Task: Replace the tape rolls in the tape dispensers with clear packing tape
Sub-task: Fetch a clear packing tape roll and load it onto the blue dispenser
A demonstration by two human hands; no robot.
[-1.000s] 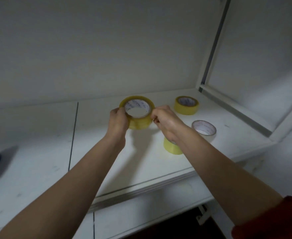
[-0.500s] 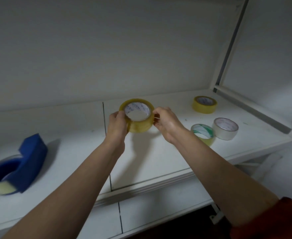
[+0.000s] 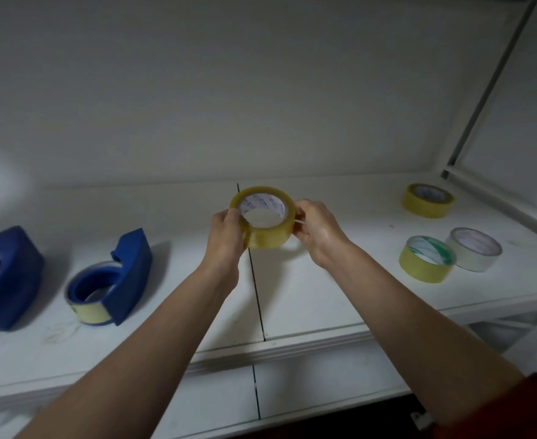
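A roll of clear yellowish packing tape (image 3: 268, 237) is held in the air above the white shelf (image 3: 308, 299). My left hand (image 3: 226, 236) grips its left side and my right hand (image 3: 314, 231) pinches its right edge. Two blue tape dispensers stand at the left: one (image 3: 124, 267) holds a pale roll, the other (image 3: 5, 280) is cut off by the frame edge. Three more rolls lie at the right: a yellow roll (image 3: 427, 201) at the back, a yellow roll with a green-striped core (image 3: 425, 259), and a white roll (image 3: 473, 250) touching it.
The shelf has a dark seam (image 3: 254, 274) running front to back under my hands. A white back wall (image 3: 229, 106) rises behind, and a side panel with a dark rail (image 3: 482, 90) closes the right end. The shelf's front lip (image 3: 276, 346) drops to a lower ledge.
The view has swung left, bringing both blue dispensers into sight and shifting the loose rolls right. Both hands keep holding the tape roll in about the same pose.
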